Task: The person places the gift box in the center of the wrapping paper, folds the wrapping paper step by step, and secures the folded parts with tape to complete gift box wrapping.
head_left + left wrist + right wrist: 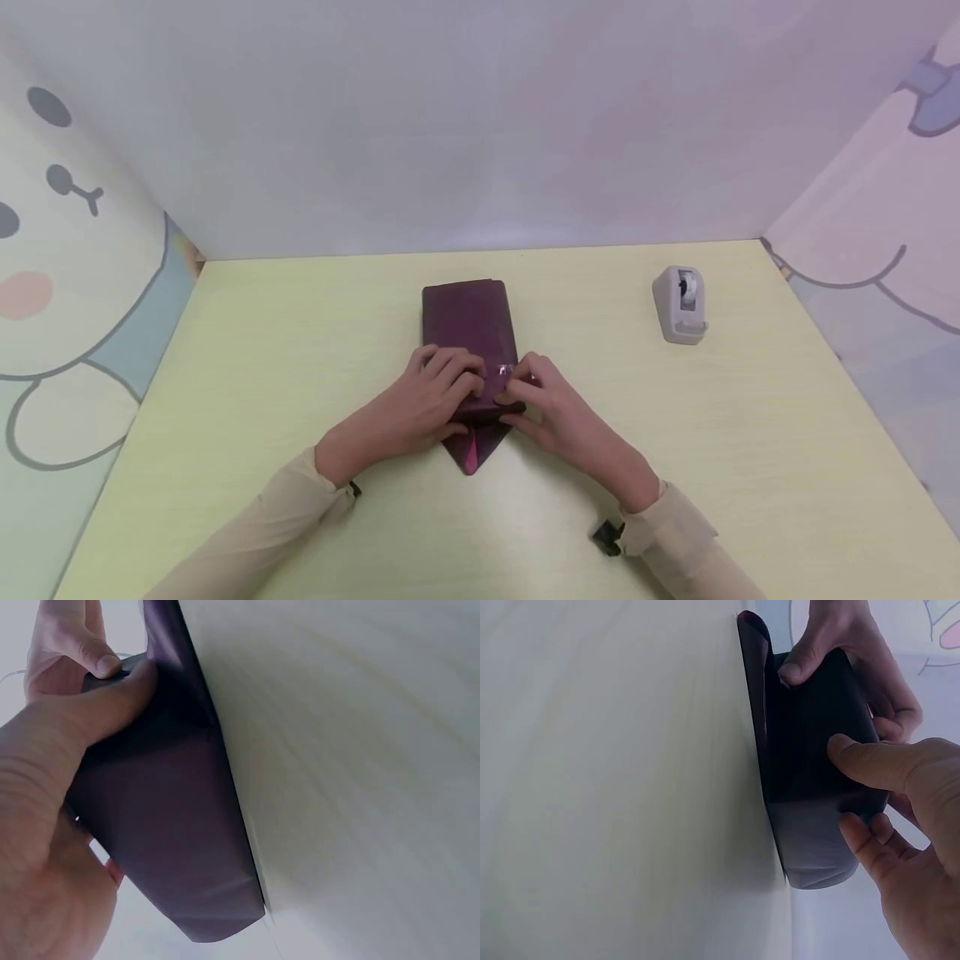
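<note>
A box wrapped in dark purple paper (467, 315) lies on the table, one end toward me. From its near end a pointed paper flap (489, 438) spreads along the tabletop, with a pink streak on it. My left hand (420, 408) grips the near left part of the box, fingers bent over the top and thumb on the end face. At the near right corner my right hand (561, 410) holds the box, its thumb (870, 761) pressed on the end face and its fingers on the top and side. A shiny piece of clear tape (506, 370) shows beside the right fingers.
A grey tape dispenser (681, 308) with a roll in it stands at the back right of the pale wooden table (300, 325). A plain wall (480, 125) rises behind the table, and cartoon-printed panels (75, 250) flank it on both sides.
</note>
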The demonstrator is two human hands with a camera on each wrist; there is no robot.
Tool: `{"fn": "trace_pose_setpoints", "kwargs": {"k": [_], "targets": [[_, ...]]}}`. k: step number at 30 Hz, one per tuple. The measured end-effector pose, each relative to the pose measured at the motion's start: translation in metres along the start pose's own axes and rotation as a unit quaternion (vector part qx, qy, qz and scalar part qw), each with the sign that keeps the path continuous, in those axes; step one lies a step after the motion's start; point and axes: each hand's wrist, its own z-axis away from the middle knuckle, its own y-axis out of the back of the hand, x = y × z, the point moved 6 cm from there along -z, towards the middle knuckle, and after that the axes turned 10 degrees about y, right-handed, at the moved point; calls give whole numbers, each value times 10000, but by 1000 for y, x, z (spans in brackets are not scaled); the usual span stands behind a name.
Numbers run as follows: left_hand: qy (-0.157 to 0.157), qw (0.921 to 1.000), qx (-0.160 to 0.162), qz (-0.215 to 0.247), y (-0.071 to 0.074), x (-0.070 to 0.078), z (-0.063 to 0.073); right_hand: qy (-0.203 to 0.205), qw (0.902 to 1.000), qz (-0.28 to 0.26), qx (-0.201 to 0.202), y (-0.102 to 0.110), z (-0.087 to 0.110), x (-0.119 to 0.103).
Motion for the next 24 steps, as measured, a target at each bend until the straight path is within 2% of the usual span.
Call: {"fn": "trace_pose_setpoints", "kwargs": {"k": [8,17,24], "targets": [[129,9996,233,-93,-4,4,-6,-3,10000,3,8,1,0,-1],[265,9988,155,-393,-7,5,-7,22,10000,83,47,1,-1,-2],[436,9976,345,-422,-6,10,-9,46,9998,141,113,0,-1,-1]]}}
